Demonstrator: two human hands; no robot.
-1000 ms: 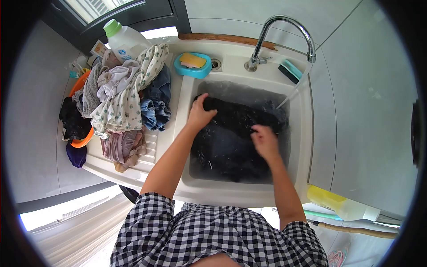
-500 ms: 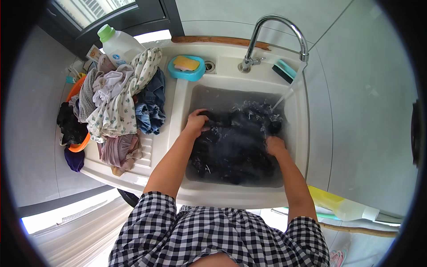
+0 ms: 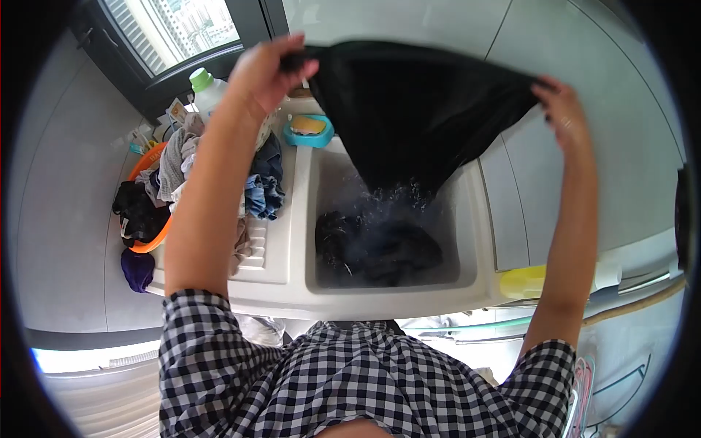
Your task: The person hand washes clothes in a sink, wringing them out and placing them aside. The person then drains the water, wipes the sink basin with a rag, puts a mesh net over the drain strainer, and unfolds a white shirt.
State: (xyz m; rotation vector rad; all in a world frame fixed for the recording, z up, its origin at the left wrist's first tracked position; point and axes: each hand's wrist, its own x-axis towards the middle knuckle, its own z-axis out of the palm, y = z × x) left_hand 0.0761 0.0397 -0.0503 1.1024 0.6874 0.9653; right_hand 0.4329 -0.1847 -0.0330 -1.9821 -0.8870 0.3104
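Note:
A black cloth [image 3: 423, 102] is stretched wide above the sink [image 3: 298, 270], its lower part hanging down into the dark water. My left hand [image 3: 270, 73] grips its upper left corner, fingers closed around the fabric. At the upper right corner, my right hand [image 3: 564, 113] pinches the cloth's edge. More dark fabric [image 3: 387, 252] lies in the water below, partly submerged. The raised cloth hides the tap.
Left of the sink, an orange basket [image 3: 150, 243] holds clothes, with blue denim [image 3: 264, 193] beside it. A blue soap dish [image 3: 309, 137] sits at the sink's back edge, near a white bottle [image 3: 207, 92]. A yellow container [image 3: 522, 282] lies at the right.
Both hands have risen from the water and spread apart, lifting the black cloth out by its corners. The water level looks lower, and the view has shifted.

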